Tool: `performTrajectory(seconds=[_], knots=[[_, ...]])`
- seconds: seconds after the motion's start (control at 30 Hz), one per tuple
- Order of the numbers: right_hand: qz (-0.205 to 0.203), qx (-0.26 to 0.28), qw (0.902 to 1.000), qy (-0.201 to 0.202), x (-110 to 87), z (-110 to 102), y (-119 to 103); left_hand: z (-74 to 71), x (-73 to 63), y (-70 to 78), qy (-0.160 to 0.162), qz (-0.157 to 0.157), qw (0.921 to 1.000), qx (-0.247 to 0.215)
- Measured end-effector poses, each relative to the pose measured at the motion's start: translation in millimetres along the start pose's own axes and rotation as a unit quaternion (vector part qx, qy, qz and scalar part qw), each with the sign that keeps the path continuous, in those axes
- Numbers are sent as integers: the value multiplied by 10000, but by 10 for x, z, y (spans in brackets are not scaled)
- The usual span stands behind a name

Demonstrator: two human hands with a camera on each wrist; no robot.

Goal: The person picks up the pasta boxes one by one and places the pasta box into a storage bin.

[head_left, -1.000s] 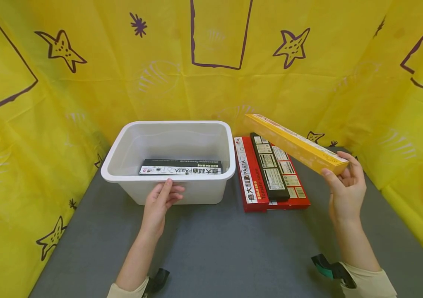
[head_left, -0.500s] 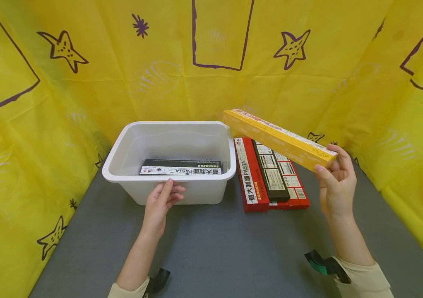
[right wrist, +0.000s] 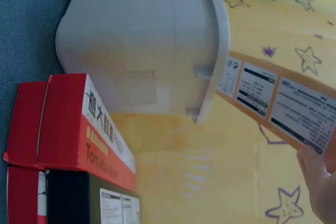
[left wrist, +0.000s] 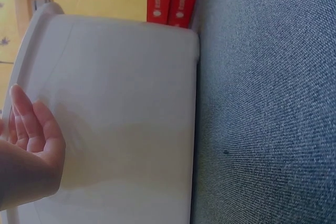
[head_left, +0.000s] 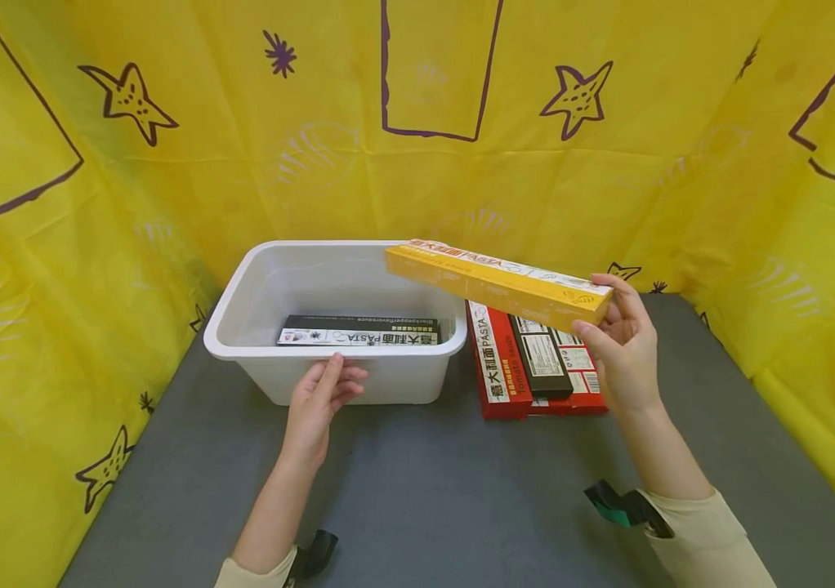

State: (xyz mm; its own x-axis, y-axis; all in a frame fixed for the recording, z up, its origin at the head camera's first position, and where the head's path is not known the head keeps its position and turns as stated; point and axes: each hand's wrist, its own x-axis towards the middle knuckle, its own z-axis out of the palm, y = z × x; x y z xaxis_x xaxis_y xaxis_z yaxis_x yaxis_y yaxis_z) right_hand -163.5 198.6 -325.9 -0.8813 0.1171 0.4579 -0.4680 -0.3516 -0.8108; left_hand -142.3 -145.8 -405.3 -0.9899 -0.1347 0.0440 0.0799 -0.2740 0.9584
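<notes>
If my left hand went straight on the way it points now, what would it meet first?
Most likely the white bin, at its front rim: your left hand has its thumb tip right there, seemingly touching. Beyond, inside, lies a pasta box.

Head view: bright, even exposure; soft light across the yellow backdrop (head_left: 241,90), diffuse shadow on the tabletop (head_left: 417,498) around the white bin (head_left: 256,376). Large lettering on the yellow box (head_left: 491,286) is legible; shapes stretch toward the side edges. The 2 wrist views are dimmer, hazy and low in contrast, the tabletop rendered bluer. In the left, a soft-edged shadow lies beside the left hand (left wrist: 34,140); in the right, small label print is too soft to read.
</notes>
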Motion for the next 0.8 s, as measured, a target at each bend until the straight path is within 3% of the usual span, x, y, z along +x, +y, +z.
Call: performTrajectory(seconds=[0.2,0.47,0.8], knots=[[265,-538,9977,-318,99,112,71,2,-2,1,23,-9,10000,-2],[483,-617,9944,-704,201,263,173,7,-13,2,15,6,10000,34],[988,-1308,9805,-1081,352,435,333,8,-12,-3,15,-55,10000,79]])
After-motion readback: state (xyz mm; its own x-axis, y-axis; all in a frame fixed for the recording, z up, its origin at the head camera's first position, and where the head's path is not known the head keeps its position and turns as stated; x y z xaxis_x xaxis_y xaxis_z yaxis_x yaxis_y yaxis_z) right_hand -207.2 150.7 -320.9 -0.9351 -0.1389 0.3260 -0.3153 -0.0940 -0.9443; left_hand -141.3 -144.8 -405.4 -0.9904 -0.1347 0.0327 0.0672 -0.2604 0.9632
